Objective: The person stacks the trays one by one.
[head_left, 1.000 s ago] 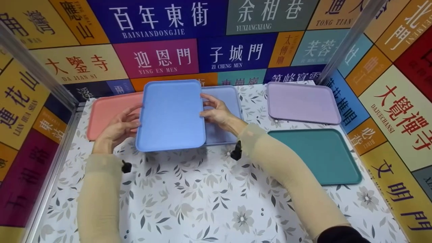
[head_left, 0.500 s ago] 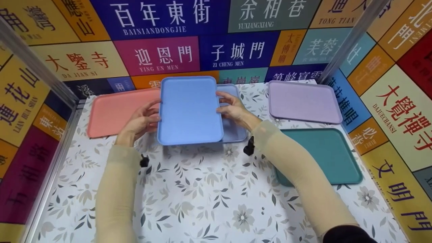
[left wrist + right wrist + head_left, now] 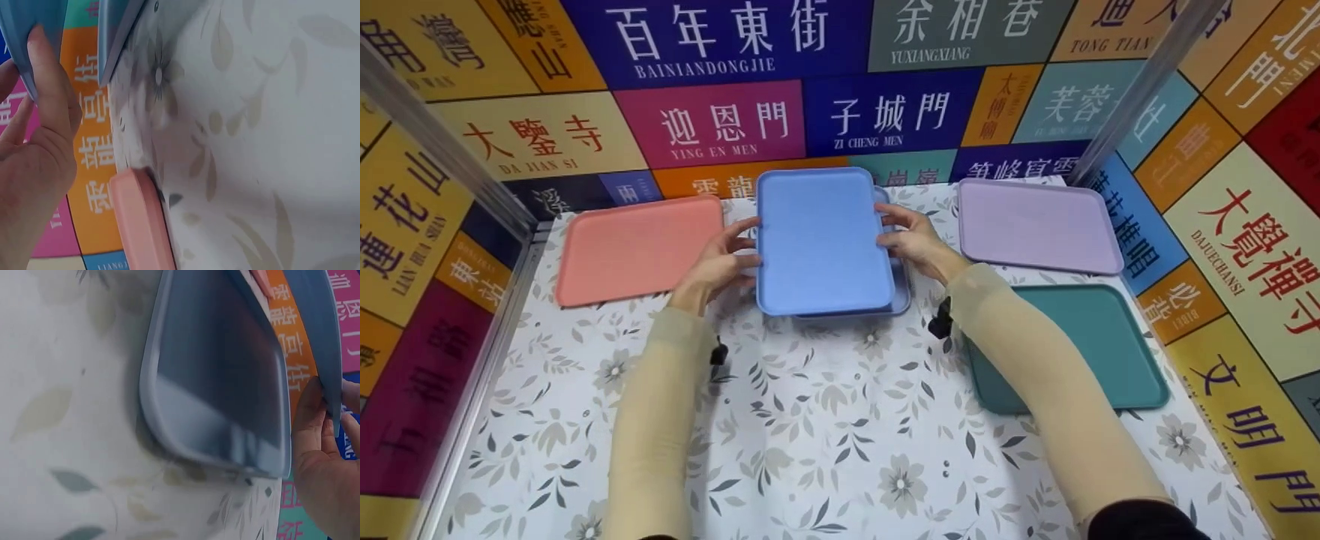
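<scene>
A light blue rectangular tray (image 3: 825, 244) is held up between both hands. My left hand (image 3: 721, 262) grips its left edge, and my right hand (image 3: 913, 236) pinches the right edge between thumb and fingers. Below it lies a periwinkle tray (image 3: 898, 300), mostly hidden in the head view. In the right wrist view a gap shows between this lower tray (image 3: 219, 382) on the table and the raised blue tray (image 3: 323, 332). The left wrist view has my left thumb (image 3: 42, 56) on the blue tray's underside.
A pink tray (image 3: 637, 251) lies at the back left of the floral-covered table (image 3: 810, 427). On the right are a lilac tray (image 3: 1039, 225) and, nearer, a green tray (image 3: 1099, 345) partly covered by my right sleeve. Lettered panels (image 3: 705, 124) wall the back and sides.
Both hands have carried the light blue tray to the right, from beside the periwinkle tray to over it. More of the pink tray shows now. The other trays have stayed in place.
</scene>
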`<state>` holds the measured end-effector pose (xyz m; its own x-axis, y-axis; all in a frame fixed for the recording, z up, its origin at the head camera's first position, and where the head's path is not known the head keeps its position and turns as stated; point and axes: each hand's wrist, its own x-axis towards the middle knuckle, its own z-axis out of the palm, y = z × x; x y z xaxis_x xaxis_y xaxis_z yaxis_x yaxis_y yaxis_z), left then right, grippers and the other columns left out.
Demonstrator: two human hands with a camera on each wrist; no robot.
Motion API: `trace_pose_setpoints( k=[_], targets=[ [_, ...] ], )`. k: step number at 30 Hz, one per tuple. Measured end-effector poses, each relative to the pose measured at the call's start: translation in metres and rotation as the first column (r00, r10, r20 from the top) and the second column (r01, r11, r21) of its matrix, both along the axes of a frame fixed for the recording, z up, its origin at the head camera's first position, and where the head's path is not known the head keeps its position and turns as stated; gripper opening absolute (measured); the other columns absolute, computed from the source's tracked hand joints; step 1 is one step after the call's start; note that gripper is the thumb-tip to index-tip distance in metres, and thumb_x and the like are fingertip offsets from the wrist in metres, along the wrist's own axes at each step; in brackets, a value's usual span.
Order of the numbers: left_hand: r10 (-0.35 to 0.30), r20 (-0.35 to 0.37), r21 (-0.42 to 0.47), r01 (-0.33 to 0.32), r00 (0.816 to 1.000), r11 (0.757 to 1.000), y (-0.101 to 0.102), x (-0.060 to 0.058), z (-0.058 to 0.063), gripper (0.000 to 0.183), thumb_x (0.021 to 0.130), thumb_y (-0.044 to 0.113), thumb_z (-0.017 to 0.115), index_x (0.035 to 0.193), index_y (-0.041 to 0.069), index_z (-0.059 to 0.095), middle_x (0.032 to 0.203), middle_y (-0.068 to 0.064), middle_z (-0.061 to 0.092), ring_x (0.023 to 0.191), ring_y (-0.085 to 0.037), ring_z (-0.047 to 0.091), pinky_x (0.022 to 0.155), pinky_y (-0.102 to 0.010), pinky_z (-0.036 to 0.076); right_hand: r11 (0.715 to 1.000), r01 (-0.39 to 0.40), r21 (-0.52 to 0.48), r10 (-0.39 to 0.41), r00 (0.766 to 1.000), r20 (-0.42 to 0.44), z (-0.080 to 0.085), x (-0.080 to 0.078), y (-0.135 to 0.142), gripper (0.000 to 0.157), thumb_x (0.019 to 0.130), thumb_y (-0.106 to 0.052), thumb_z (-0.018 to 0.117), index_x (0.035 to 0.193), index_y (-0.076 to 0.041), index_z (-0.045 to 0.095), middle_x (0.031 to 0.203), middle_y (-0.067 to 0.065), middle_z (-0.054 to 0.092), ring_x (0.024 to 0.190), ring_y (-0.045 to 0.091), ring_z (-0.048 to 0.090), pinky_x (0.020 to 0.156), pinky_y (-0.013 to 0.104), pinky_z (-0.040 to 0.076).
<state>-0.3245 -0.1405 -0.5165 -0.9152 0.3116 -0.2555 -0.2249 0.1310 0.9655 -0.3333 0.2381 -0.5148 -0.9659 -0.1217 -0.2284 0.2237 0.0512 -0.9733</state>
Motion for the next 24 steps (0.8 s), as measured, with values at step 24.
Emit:
trace_pose_setpoints(
  k=[24],
  targets=[
    [0.023,-0.006,-0.136,-0.024,1.000,0.990,0.055,-0.014,-0.022,0.084,0.094,-0.012,0.064,0.171,0.017,0.049,0.152,-0.022,0.054,0.105,-0.021,0.065,0.077,-0.032,0.067,0.983,0.008,0.182,-0.013,1.000,0.024,-0.022,-0.004,0.032,0.083,0.094,0.014,0.067,0.169,-0.018,0.052,0.153,0.019,0.055,0.106,0.014,0.062,0.073,0.022,0.057]
  ],
)
